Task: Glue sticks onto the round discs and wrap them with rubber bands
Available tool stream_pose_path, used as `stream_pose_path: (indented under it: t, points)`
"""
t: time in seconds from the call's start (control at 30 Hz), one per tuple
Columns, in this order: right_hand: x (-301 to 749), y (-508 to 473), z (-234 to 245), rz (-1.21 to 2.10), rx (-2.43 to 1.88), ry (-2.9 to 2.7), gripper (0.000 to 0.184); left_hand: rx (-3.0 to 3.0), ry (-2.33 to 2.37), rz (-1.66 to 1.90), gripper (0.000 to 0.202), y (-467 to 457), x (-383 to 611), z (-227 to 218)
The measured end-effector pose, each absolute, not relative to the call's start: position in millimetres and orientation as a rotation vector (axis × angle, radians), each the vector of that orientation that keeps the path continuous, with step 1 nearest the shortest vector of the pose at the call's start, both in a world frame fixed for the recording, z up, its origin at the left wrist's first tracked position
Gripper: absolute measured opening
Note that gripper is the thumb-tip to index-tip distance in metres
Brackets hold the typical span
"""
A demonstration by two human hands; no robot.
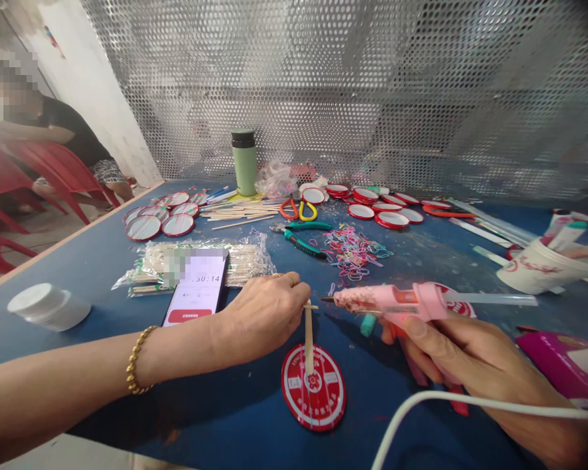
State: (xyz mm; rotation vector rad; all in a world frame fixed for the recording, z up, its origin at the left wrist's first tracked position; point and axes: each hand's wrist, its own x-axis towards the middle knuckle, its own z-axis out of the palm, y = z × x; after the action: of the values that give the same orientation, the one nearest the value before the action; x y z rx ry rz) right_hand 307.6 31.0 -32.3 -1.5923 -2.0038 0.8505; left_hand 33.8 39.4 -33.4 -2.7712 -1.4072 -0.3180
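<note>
"Blue table (436,254) under everything, and a wall with lots of little holes (323,78) at the back. Where is your red lid (314,399)?"

"Right in front of me, so let's call it the middle of the clock."

"And your left hand (262,313)?"

"It's at eleven o'clock. My fingers are pinched together at the far end of the flat stick (309,339). A short stick (314,307) lies across that end, but I can't tell if I'm squeezing both."

"Why pinch there?"

"I think so the wood won't wobble, and so my hand doesn't cover the lid."

"Are you touching the lid?"

"No. It's toward six o'clock from my fingertips, apart from them. The flat stick goes from my fingers to the lid's middle."

"What about your right hand (460,356)?"

"It's between two and three o'clock, wrapped around the pink glue gun (387,301). The tip (327,299) points to nine, near the stick's end but not touching. I guess I hold it sideways so the tip gets close and my hands don't, because it could be hot."

"And the other stuff?"

"Little bands (353,254) are just past twelve and my phone (198,287) is at ten, maybe so both are easy to reach and see."
</note>
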Motion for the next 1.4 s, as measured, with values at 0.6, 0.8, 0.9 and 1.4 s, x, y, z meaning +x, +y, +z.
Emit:
stream_pose_path:
  t: [0.6, 0.8, 0.9, 1.4]
  points:
    - [307, 29, -31, 0.906, -1.601, -1.975, 0.058, -2.772, -1.404, -0.319, 0.015, 39, 33, -33]
    - [307, 29, -30, 0.866, -1.598, -1.99, 0.058, -2.782, -1.417, -0.33, 0.017, 38, 33, -35]
    - [306, 29, -28, 0.845, -1.566, -2.007, 0.059, -2.79, -1.449, -0.334, 0.018, 36, 33, -34]
    - [303, 27, -24, 0.923, -1.47, -2.009, 0.058, -2.748, -1.452, -0.35, 0.015, 35, 18, -19]
